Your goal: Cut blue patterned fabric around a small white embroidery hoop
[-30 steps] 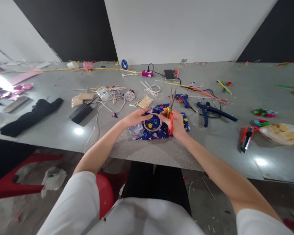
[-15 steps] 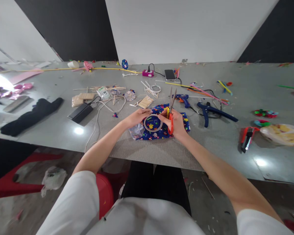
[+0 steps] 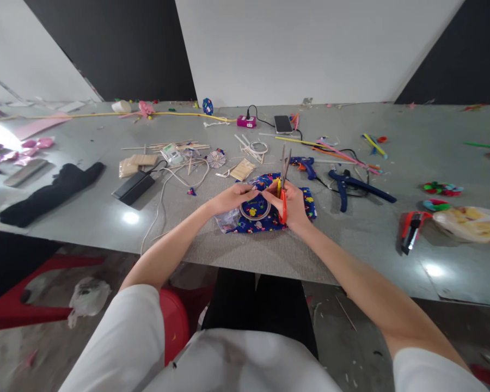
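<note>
Blue patterned fabric (image 3: 310,202) lies on the grey table near its front edge. A round ring (image 3: 252,219) rests on the fabric, its top edge under my fingertips. My left hand (image 3: 233,197) is closed at the upper left of the ring, fingers pressed on the ring and cloth. Orange-handled scissors (image 3: 284,206) are held in my right hand (image 3: 292,204), blades pointing away from me and slightly apart. The right fingertips meet the left ones over the ring's top. Something yellow (image 3: 279,188) shows beside the right fingers. A clear plastic piece (image 3: 227,219) lies left of the ring.
A blue glue gun (image 3: 306,165), navy clamp (image 3: 361,188) and red-black cutter (image 3: 411,233) lie to the right. Left are a black box (image 3: 134,188), a white cord (image 3: 160,204) and black cloth (image 3: 53,195). Behind are wooden sticks (image 3: 243,169) and a phone (image 3: 283,124).
My left fingertips have moved right along the ring's top and now meet my right fingertips. The scissors have tilted slightly and shifted a little left.
</note>
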A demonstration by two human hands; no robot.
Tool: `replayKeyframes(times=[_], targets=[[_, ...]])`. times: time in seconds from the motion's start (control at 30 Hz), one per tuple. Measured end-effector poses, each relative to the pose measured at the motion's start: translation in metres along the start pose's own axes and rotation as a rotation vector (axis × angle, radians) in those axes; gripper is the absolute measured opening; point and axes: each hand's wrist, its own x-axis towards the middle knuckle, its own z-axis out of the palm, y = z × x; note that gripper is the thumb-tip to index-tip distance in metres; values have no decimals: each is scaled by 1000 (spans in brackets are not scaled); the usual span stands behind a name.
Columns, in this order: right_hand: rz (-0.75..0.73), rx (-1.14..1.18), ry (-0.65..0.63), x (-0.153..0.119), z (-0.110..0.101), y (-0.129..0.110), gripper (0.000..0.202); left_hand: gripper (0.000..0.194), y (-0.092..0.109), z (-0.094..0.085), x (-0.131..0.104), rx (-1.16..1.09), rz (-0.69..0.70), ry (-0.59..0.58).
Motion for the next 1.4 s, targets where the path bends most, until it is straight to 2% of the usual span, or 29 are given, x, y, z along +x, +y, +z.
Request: replayKeyframes(times=[0.13,0.3,0.5,0.63,0.73,0.87,0.93,1.03,1.17,1.27,1.4], targets=[[16,8,24,0,0,0,47,37,-7,0,3,-100,-44,61],[40,34,56,4,-8,7,44,28,-8,-8,8,-439,-214,253],[95,110,79,3,-15,6,40,16,-2,-23,11,-605,-184,442],[91,126,38,-3,-18,-11,41,16,-5,-28,13,-607,-203,457],[160,221,-109,-13,-18,-27,43,13,-10,-35,14,-611,-175,448],[503,481,-427,-30,-8,-40,52,12,-12,-46,14,-612,-168,398],[664,539,-524,-40,-1,-40,57,14,-12,-51,15,-609,-185,399],[740,544,-565,-52,7,-39,59,14,-11,-58,16,-621,-196,438],[731,498,-600,-58,9,-34,58,10,-13,-68,16,-644,-147,488],[700,427,-537,-55,10,-28,59,9,-13,-73,16,-635,-146,521],[712,410,-478,-50,11,-20,61,11,-11,-69,14,-620,-153,518]])
